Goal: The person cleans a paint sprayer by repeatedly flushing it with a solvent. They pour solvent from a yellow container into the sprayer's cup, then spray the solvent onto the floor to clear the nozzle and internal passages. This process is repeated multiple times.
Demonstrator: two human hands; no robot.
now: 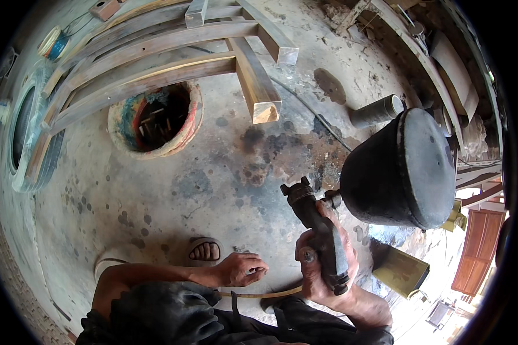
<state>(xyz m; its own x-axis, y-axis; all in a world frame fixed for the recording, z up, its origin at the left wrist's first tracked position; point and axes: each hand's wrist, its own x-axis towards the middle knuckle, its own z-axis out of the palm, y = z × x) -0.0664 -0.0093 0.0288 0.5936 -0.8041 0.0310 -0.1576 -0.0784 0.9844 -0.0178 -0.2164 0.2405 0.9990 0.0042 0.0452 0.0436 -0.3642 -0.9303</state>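
My right hand (pixel 315 286) is wrapped round a dark, grimy spray gun (pixel 330 244), which points forward and a little left. From the gun's right side a large black cup (pixel 374 172) sticks out, its round lid tilted toward the right. My left hand (pixel 243 269) hovers in front of my lap, fingers curled loosely inward, with nothing visible in them. It is apart from the gun. Part of a yellowish hose (pixel 265 295) shows between my legs, below the gun.
Ahead lies a wooden frame (pixel 161 39) of several bars. A paint-crusted bucket (pixel 175 148) holding sticks or handles stands beneath its near edge. A grey cylinder (pixel 374 113) and an olive-yellow tin (pixel 400 269) are at right. A thin hose (pixel 313 110) crosses the stained floor.
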